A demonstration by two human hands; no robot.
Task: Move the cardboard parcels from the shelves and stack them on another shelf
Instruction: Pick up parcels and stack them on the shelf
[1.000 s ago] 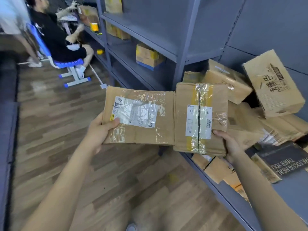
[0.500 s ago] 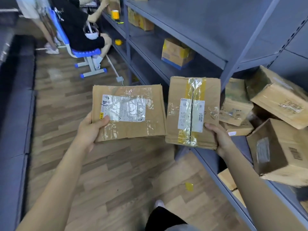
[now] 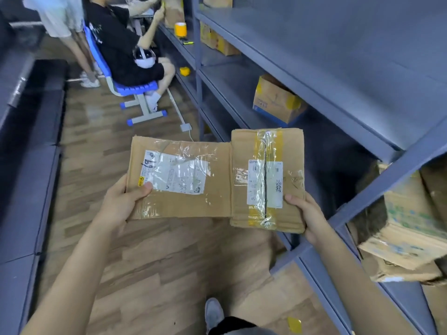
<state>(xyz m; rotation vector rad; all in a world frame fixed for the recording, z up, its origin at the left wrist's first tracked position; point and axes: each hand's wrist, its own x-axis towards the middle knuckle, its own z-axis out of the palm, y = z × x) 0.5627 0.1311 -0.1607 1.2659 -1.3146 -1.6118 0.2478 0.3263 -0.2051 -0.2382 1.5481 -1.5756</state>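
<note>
Both arms stretched forward, left hand (image 3: 121, 201) gripping with thumb on top, right hand (image 3: 308, 216) likewise curled, gripping

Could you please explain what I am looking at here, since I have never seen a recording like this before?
There is no machine here: a person wears a wide-angle camera on the head, looking forward and down, so you see their own arms. The left hand grips a flat cardboard parcel with a white label. The right hand grips a thicker cardboard parcel sealed with yellow tape. Both are held in the air over a wooden floor. On the right stand grey metal shelves; a yellow and blue box sits on one, and more cardboard boxes lie at the right edge. Further back a person sits on a blue chair.
</note>
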